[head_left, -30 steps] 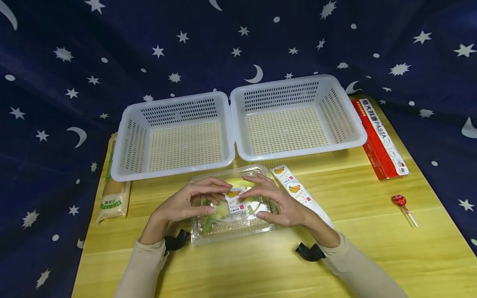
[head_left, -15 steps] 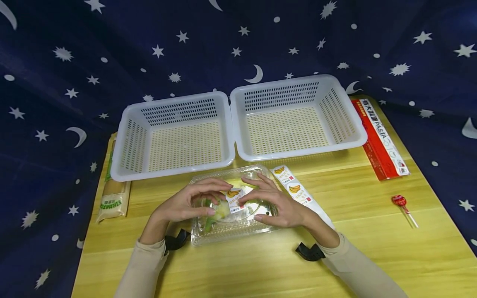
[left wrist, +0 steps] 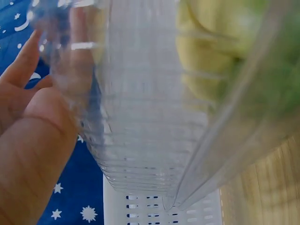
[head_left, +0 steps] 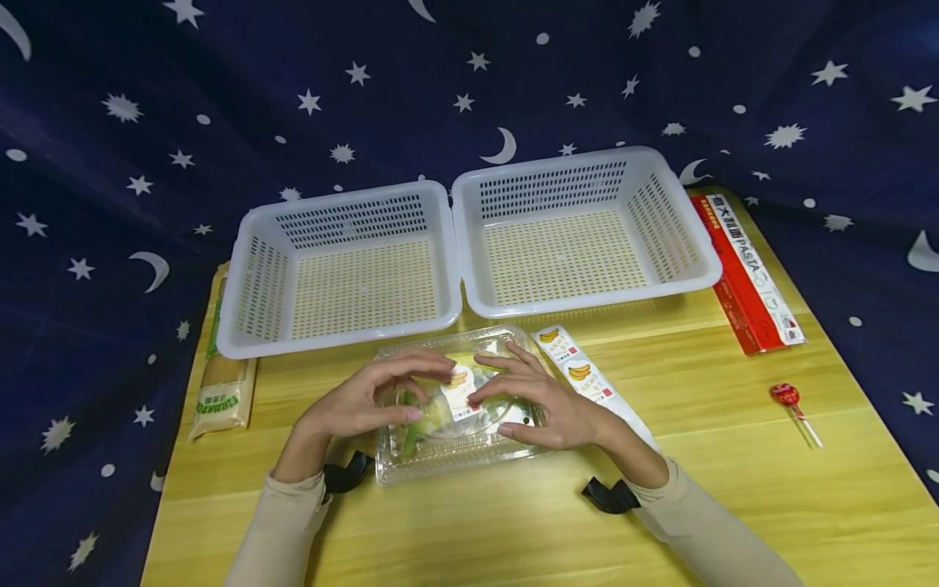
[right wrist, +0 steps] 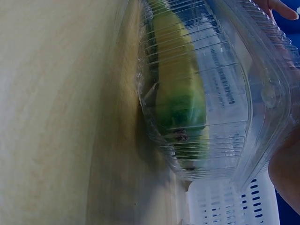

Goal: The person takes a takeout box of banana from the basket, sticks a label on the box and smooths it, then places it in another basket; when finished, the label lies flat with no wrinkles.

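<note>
A clear plastic clamshell box (head_left: 433,469) with greenish-yellow bananas (right wrist: 180,70) inside sits in front of me on the table. On its lid lies a white banana sticker (head_left: 460,399) with a picture of bananas and a red mark. My left hand (head_left: 367,397) is over the lid's left side, fingers loosely bent, its fingertips at the sticker's upper left. At the sticker's right edge, the index fingertip of my right hand (head_left: 550,399) touches it while the other fingers spread over the lid. To the right of the box lies a strip of banana stickers (head_left: 587,379), partly hidden by my right hand.
Two white perforated baskets (head_left: 367,333) stand side by side behind the box. A bag of noodles (head_left: 222,399) lies at the left, partly behind the left basket. To the right are a red pasta package (head_left: 748,285) and a red lollipop (head_left: 786,395).
My left fingertips have lifted slightly off the sticker, so more of its top shows. The right fingers have shifted only a little; the box stays where it was.
</note>
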Demonstrator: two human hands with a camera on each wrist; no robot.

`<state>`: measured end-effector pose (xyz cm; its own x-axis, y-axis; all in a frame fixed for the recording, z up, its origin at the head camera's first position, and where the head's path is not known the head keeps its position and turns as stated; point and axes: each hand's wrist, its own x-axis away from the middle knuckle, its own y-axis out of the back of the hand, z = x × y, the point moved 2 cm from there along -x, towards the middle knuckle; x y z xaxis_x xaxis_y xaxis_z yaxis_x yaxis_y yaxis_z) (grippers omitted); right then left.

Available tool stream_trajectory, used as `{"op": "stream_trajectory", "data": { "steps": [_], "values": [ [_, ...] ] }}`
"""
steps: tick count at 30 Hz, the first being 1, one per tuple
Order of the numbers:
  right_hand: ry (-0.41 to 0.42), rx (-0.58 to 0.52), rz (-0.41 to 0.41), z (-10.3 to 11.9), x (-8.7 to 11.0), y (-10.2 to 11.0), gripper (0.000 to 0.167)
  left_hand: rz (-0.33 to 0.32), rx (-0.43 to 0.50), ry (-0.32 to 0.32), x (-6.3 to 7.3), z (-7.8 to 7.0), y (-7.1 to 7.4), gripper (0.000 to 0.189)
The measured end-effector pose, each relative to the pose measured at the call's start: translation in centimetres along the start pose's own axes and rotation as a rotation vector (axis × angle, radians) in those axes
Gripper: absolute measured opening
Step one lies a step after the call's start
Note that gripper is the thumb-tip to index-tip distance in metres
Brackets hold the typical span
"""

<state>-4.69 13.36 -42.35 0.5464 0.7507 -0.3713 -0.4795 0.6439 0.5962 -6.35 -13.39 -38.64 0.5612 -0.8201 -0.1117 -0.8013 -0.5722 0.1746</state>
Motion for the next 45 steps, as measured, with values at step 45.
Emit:
{"op": "stream_trajectory", "data": {
  "steps": [45],
  "values": [
    [0.013,-0.029,-0.078,-0.1,0.6,1.1,0.04,-0.145,0.052,-0.209,4.2,0.4,1.2,0.058]
  ]
}}
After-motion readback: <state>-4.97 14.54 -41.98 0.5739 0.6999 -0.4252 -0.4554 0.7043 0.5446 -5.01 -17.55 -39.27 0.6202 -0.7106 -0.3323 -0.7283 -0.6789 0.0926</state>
